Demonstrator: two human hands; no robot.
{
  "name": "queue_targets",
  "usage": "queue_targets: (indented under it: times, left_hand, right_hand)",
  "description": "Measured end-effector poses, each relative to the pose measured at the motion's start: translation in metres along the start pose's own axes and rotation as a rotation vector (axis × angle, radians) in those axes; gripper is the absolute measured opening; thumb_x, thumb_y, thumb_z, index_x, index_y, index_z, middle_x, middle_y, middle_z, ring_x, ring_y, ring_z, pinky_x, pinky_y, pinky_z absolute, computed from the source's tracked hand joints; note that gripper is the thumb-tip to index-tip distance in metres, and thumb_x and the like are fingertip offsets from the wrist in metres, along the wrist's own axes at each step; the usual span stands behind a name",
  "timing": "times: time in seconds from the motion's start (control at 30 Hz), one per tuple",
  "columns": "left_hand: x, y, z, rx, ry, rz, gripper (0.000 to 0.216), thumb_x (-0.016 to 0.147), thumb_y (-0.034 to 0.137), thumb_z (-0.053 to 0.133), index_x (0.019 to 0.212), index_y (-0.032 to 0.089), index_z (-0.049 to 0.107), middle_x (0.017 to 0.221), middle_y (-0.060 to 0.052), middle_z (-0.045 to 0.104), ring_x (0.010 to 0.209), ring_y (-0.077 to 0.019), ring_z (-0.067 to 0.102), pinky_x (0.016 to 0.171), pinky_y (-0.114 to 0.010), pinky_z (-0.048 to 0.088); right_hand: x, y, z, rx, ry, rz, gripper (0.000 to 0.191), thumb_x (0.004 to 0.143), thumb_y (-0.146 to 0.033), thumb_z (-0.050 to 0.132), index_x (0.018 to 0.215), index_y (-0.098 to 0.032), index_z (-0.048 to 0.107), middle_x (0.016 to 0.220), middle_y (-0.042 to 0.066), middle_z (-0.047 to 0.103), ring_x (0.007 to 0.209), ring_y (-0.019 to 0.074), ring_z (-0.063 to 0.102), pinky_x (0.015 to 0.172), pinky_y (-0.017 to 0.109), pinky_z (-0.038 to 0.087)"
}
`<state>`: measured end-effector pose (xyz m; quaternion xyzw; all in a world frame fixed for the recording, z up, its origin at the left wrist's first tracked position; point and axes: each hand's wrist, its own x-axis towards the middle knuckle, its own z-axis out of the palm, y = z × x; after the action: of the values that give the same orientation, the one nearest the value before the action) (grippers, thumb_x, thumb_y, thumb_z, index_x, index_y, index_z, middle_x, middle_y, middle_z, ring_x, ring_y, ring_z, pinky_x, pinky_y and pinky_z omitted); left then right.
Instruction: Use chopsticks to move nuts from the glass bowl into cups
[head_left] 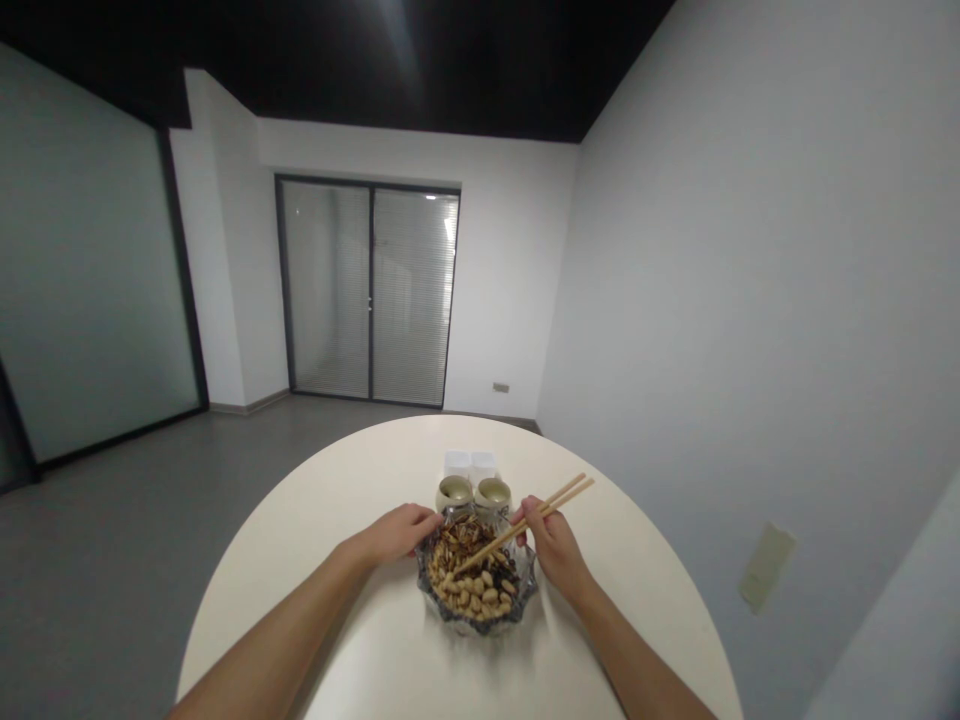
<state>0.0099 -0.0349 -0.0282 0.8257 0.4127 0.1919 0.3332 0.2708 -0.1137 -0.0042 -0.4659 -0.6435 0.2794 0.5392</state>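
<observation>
A: Status on the hands?

B: Our right hand [556, 545] is pinched shut on the chopsticks [525, 526], held near their upper third. The tips angle down-left into the glass bowl [525, 590], landing around the seam between the peanuts [480, 597] and the darker seeds [461, 543]. We can't tell whether the tips are together on a nut or slightly apart; too small.

A: Left?

B: Our left hand [397, 533] rests at the bowl's left rim with fingers curled against the glass, bracing it. No full wrap that we can see, so we read it as loosely curled, not clamped.

A: Where does the bowl sit?

B: Near the middle of the round white table [300, 560], just in front of us. Two small ceramic cups [474, 495] stand side by side just behind it, and two white boxes [470, 462] sit behind those.

A: Handling notes?

B: We judge the peanuts light, hard, smooth and round, so they slip off sticks easily. Best taken across the short axis, one at a time, with light squeeze. The seeds look flat and thin, easier to pinch on the faces. The bowl is scalloped glass: rigid, fragile, likely to slide on the smooth top, hence the bracing hand.
</observation>
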Motion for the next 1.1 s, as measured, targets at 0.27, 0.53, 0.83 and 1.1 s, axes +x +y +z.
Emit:
queue_targets:
  times: [0.27, 0.53, 0.83, 1.1]
  left_hand:
    - [0.0007, -0.0016, 0.0010, -0.018, -0.006, -0.025, 0.066, 0.087, 0.067, 0.030, 0.084, 0.012, 0.067, 0.071, -0.005, 0.062, 0.059, -0.0156, 0.051, 0.055, -0.025, 0.039]
    - [-0.0003, 0.0022, 0.0006, -0.034, -0.011, -0.010, 0.066, 0.087, 0.067, 0.031, 0.085, 0.012, 0.067, 0.070, -0.004, 0.061, 0.060, -0.0150, 0.051, 0.054, -0.024, 0.039]
    - [-0.0005, 0.0016, 0.0014, -0.049, -0.007, -0.020, 0.068, 0.085, 0.069, 0.031, 0.083, 0.012, 0.067, 0.072, -0.005, 0.061, 0.061, -0.0156, 0.051, 0.053, -0.024, 0.040]
    - [-0.0032, 0.0044, 0.0004, -0.071, -0.013, -0.029, 0.070, 0.084, 0.073, 0.031, 0.085, 0.012, 0.067, 0.073, -0.006, 0.061, 0.062, -0.0168, 0.052, 0.052, -0.025, 0.039]
  right_hand:
    - [-0.0001, -0.0016, 0.0014, -0.005, 0.001, 0.016, 0.062, 0.088, -0.071, 0.038, 0.070, -0.018, 0.065, 0.052, 0.000, 0.055, 0.057, 0.0183, 0.055, 0.058, 0.027, 0.043]
    - [-0.0002, -0.0001, 0.0008, -0.010, -0.007, -0.007, 0.058, 0.091, -0.066, 0.038, 0.071, -0.018, 0.065, 0.051, 0.000, 0.055, 0.055, 0.0180, 0.056, 0.058, 0.027, 0.044]
    - [-0.0001, -0.0029, -0.0001, 0.009, 0.020, -0.020, 0.059, 0.090, -0.068, 0.039, 0.070, -0.019, 0.065, 0.051, 0.000, 0.055, 0.055, 0.0190, 0.056, 0.059, 0.029, 0.045]
    - [0.0005, -0.0071, -0.0020, 0.030, 0.062, -0.050, 0.056, 0.090, -0.065, 0.041, 0.068, -0.019, 0.063, 0.051, 0.000, 0.054, 0.057, 0.0191, 0.057, 0.061, 0.029, 0.046]
